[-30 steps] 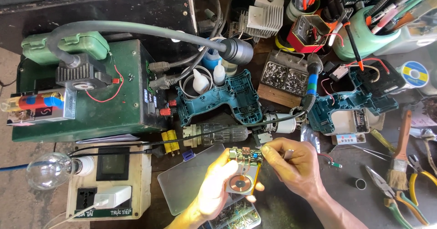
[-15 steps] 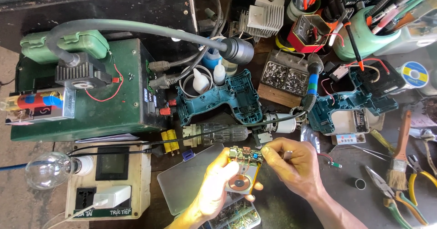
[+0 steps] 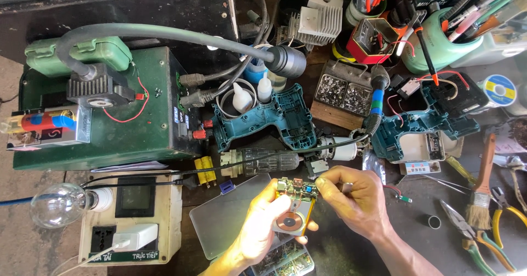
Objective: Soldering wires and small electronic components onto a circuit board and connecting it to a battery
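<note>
**benchrat:** Down at the near edge of the worktop (image 3: 340, 248) both hands meet over one small part. The left hand (image 3: 262, 229) is wrapped around a little circuit board (image 3: 296, 207), fingers closed on its left edge, thumb across the lower corner. Board has a green strip of parts at the top and a round copper coil lower down.

**solderjoe:** And the right hand?

**benchrat:** The right hand (image 3: 351, 202) is pinched shut at the board's top right corner, thumb and forefinger tips touching it. Can't tell if there's something tiny between those fingertips, too small to see.

**solderjoe:** What's around them?

**benchrat:** Just beyond the hands lies a clear-bodied motor and gearbox (image 3: 263, 162), with a black cable running across it. Further out from the left hand is a teal drill shell half (image 3: 274, 121); a second teal shell (image 3: 422, 123) sits beyond the right hand. Left of the left hand there's a grey translucent sheet (image 3: 225, 221), then a cream meter box (image 3: 132, 221) with a light bulb (image 3: 57, 204) plugged in at its side. Beyond that box is a green metal box (image 3: 121, 122). Out past the right hand: a paintbrush (image 3: 482, 188) and pliers (image 3: 472, 237). Under the left wrist, a clear tray of small parts (image 3: 285, 262).
</note>
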